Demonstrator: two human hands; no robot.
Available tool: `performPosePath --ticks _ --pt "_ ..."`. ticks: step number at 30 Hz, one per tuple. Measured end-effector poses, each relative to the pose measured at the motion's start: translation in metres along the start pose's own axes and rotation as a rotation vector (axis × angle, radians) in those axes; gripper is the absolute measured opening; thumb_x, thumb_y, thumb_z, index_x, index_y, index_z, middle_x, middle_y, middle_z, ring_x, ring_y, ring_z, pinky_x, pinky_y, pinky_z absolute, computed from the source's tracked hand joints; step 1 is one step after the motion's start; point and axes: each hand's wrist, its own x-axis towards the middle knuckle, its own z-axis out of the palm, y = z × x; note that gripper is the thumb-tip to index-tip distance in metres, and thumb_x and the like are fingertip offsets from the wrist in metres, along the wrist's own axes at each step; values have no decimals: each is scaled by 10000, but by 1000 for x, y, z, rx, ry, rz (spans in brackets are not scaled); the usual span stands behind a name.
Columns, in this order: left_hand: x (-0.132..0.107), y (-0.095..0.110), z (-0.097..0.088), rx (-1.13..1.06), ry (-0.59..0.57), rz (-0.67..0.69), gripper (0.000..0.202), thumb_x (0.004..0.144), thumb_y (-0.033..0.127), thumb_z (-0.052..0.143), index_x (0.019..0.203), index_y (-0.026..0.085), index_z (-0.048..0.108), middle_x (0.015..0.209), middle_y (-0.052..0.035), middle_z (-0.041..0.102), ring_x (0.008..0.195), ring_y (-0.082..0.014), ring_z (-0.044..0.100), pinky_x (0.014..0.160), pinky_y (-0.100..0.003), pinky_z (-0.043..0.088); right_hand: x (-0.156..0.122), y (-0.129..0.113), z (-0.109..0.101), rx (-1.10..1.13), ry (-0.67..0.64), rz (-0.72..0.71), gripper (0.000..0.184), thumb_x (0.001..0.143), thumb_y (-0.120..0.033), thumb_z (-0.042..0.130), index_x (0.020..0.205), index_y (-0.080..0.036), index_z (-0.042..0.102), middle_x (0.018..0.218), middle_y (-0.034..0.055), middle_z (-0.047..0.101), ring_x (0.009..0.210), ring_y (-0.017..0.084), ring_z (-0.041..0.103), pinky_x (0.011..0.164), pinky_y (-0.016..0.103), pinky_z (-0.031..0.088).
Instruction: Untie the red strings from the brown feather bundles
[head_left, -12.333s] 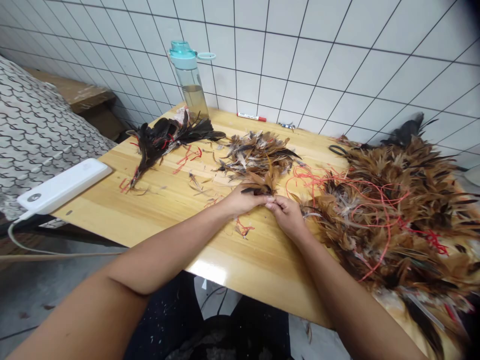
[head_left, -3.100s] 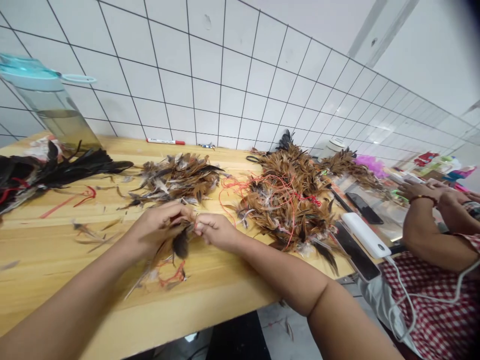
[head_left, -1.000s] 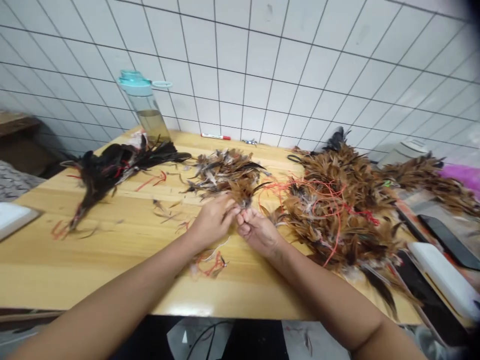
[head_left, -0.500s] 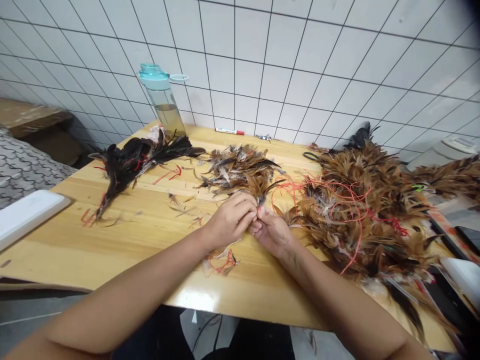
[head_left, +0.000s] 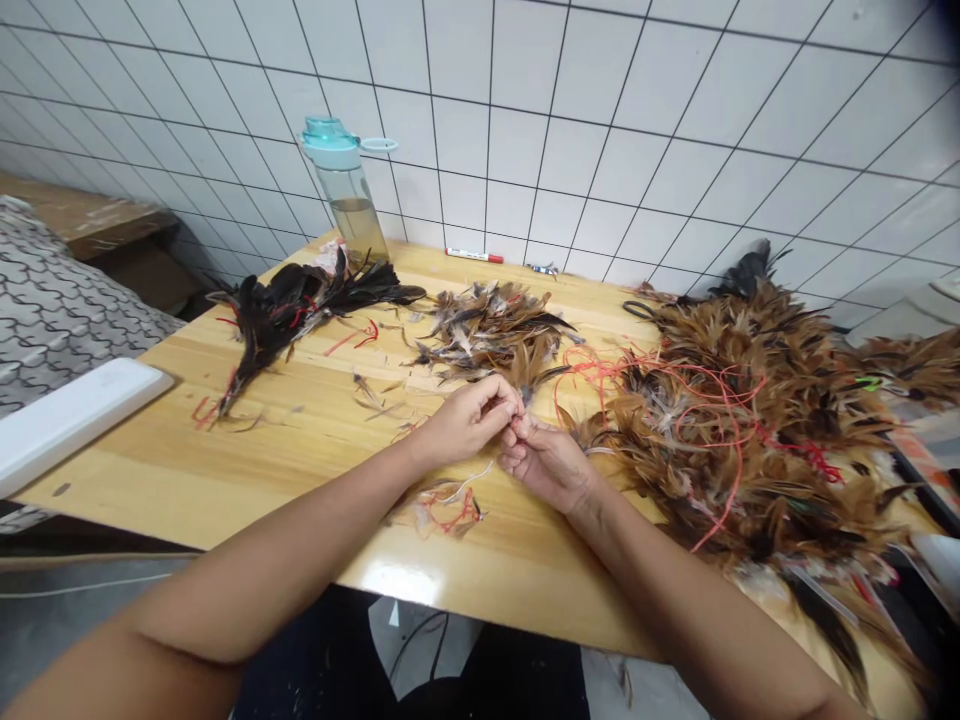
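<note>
My left hand [head_left: 474,418] and my right hand [head_left: 549,466] meet over the middle of the wooden table, fingertips pinched together. A small bunch of brown feathers [head_left: 532,368] rises from between the fingertips, its grey base at my right hand's fingers. What my left thumb and forefinger pinch is too small to make out. Just behind lies a loose pile of brown and grey feathers [head_left: 487,325]. Tangled red string [head_left: 720,385] runs over a big heap of brown feathers [head_left: 757,470] to the right. Red and white thread scraps [head_left: 454,510] lie below my left wrist.
Black feather bundles [head_left: 281,310] lie at the left, before a water bottle [head_left: 352,195] with a turquoise lid. A red-and-white marker [head_left: 474,256] rests near the tiled wall [head_left: 517,120]. A white oblong object [head_left: 82,420] sits at the left edge.
The view has shifted slightly, so the table things appear further right. My left hand's fingers have lifted and curled a little at the pinch; both hands stay together.
</note>
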Motion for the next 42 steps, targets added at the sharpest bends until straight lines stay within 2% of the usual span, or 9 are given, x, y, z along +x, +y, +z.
performPosePath --ticks 4,8,14,21,26,31,36,42 --pt "-1 1 0 -107 -60 -80 121 897 256 490 885 141 524 787 -24 616 675 -93 585 664 -243 492 1 0 -1 -5 -3 26 138 763 -121 688 766 -151 553 631 -30 559 507 40 414 523 169 366" --pt "-4 1 -2 -262 -142 -122 107 874 199 510 955 131 519 792 -32 638 660 -90 606 639 -237 508 1 -2 -1 -23 -9 48 113 764 -108 683 761 -134 574 668 -18 582 556 40 463 562 161 401" --pt "-4 0 -7 -129 -158 -41 167 839 113 502 996 118 560 820 -53 680 671 -96 635 656 -239 525 1 -3 -2 -63 -23 61 111 762 -125 694 816 -131 597 713 -16 587 636 51 513 597 160 418" --pt "-1 1 -14 64 -168 62 216 814 63 494 987 127 606 838 -41 695 699 -90 650 686 -223 526 2 -4 -4 -125 -71 60 132 759 -125 692 730 -140 564 738 3 599 677 60 534 632 170 436" --pt "0 6 -18 149 -169 101 173 813 81 533 944 140 629 862 -39 688 759 -101 650 722 -230 519 2 -6 -6 -162 -124 41 184 734 -162 744 697 -141 565 765 8 618 675 55 534 642 170 448" --pt "0 7 -18 121 -173 112 145 817 96 541 928 138 623 852 -39 671 734 -100 643 708 -234 520 2 -9 -10 -214 -157 34 299 717 -271 791 612 -140 544 761 11 608 695 60 530 639 173 451" --pt "-1 6 -19 120 -175 127 143 807 92 556 926 133 623 858 -41 663 735 -101 645 711 -241 521 3 -10 -11 -240 -175 29 308 669 -315 829 633 -135 581 748 8 613 703 66 534 644 177 442" --pt "-1 10 -19 -85 -244 22 125 813 95 544 930 116 583 796 -49 684 666 -107 662 660 -245 542 4 -9 -13 -328 -218 21 348 662 -392 822 600 -134 596 740 18 614 673 72 514 650 205 428"
